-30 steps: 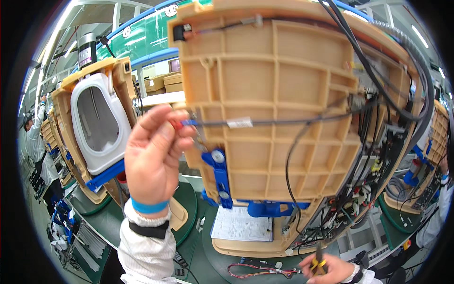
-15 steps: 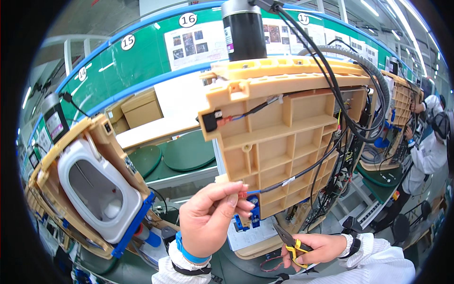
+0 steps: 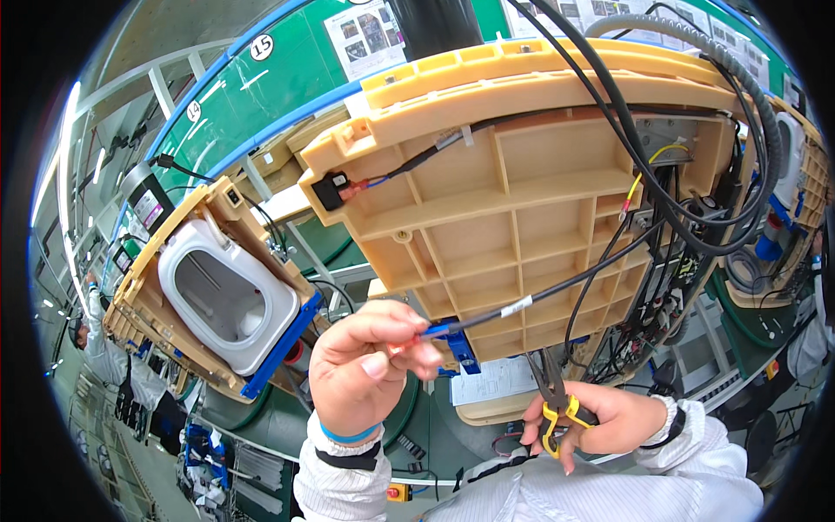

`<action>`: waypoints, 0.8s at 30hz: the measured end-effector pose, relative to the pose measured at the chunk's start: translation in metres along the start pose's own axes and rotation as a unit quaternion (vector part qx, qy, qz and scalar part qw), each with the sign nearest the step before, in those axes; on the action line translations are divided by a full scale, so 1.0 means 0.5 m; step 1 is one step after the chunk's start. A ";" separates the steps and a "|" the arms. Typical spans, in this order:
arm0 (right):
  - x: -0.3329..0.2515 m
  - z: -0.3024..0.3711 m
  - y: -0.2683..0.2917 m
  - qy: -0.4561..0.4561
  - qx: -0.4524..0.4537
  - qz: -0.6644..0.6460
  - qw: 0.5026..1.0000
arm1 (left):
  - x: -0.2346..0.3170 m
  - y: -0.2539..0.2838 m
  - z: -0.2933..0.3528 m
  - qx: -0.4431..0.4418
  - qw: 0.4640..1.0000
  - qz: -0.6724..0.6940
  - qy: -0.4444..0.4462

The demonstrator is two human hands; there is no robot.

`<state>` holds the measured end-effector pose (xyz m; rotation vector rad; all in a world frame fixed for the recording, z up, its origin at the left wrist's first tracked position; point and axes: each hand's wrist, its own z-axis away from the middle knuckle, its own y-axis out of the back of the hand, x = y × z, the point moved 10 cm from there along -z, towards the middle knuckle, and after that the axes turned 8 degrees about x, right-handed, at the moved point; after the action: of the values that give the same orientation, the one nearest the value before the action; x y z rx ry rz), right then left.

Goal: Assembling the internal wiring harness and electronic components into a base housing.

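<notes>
My left hand point(image 3: 361, 370) pinches the end of a black sleeved cable point(image 3: 557, 294) that carries a white label. Blue wire and small red terminals point(image 3: 404, 345) show at the fingertips, partly covered by them. In my right hand point(image 3: 613, 419) are pliers point(image 3: 550, 391) with dark jaws and yellow-and-black handles, pointing up, apart from the cable. Behind both hands stands a beige ribbed plastic housing point(image 3: 470, 248). A black socket point(image 3: 331, 190) with red terminals plugged in sits at its upper left corner. A blue part point(image 3: 464, 350) is at its lower edge, just beyond my left hand.
Thick black cables and a grey corrugated hose point(image 3: 765, 130) loop over the housing's right side, beside a yellow wire point(image 3: 637, 187). To the left stands a similar unit with a white oval-opening basin point(image 3: 283, 317). A paper sheet point(image 3: 497, 383) lies below the housing. Another person point(image 3: 109, 348) is at far left.
The view has swung left and lower, and the housing looks nearer and tilted. The pliers point more upright. My left hand still pinches the cable end, with more of the red terminals visible.
</notes>
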<state>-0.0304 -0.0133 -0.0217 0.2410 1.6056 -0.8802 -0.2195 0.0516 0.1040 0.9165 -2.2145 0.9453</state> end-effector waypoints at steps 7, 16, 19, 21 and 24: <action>-0.080 0.004 -0.034 -0.034 0.014 0.167 0.985 | 0.024 -0.031 0.004 0.026 0.979 -0.169 -0.113; -0.118 -0.017 -0.054 0.009 0.028 0.221 0.975 | 0.020 -0.035 -0.009 0.016 0.985 -0.130 -0.109; -0.133 -0.016 -0.060 0.012 0.047 0.246 0.968 | 0.022 -0.034 -0.011 0.027 0.978 -0.190 -0.080; -0.143 -0.016 -0.061 0.021 0.058 0.272 0.960 | 0.018 -0.031 -0.012 0.034 0.959 -0.271 -0.068; -0.150 -0.021 -0.061 0.031 0.058 0.323 0.944 | 0.005 -0.014 -0.006 0.096 0.967 -0.236 -0.013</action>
<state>-0.0380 -0.0036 0.0591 0.8324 1.3949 -0.4542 -0.2152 0.0495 0.1104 1.4696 -1.8170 0.9231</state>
